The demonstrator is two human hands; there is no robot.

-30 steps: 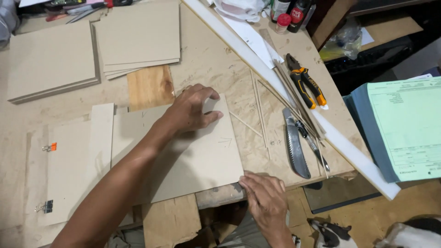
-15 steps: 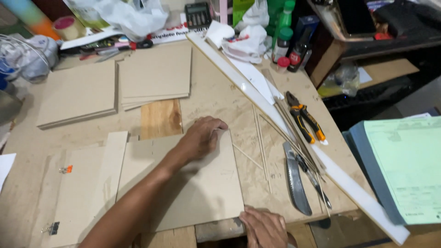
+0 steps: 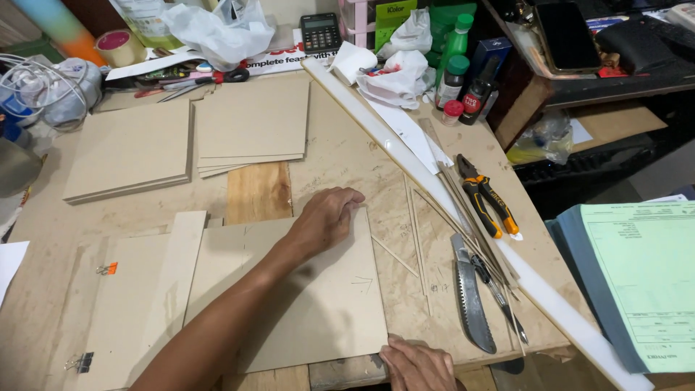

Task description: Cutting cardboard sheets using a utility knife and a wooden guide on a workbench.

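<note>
- The cardboard sheet (image 3: 304, 304) lies flat on the counter (image 3: 347, 166), directly in front of the person, with its near edge at the counter's front rim and its long axis running roughly left to right.
- The left hand (image 3: 327, 217) rests palm down on the sheet's far right corner, fingers curled over the far edge, pressing it rather than gripping it.
- The right hand (image 3: 420, 366) sits at the sheet's near right corner, at the counter's edge. It is partly cut off by the frame, so whether it holds anything cannot be told.
- Both hands are therefore on the sheet's right side, the left farther away and the right nearer the body.
- The sheet is thin, matte, grey-brown board, smooth, with a small pencilled arrow near its right edge.
- More board pieces lie just left of it, two bearing binder clips (image 3: 81, 362).
- Stacks of like boards (image 3: 250, 123) lie farther back.
- To the right, apart from the sheet, lie thin wooden sticks (image 3: 416, 239), a serrated saw blade (image 3: 470, 297) and orange-handled pliers (image 3: 486, 203).
</note>
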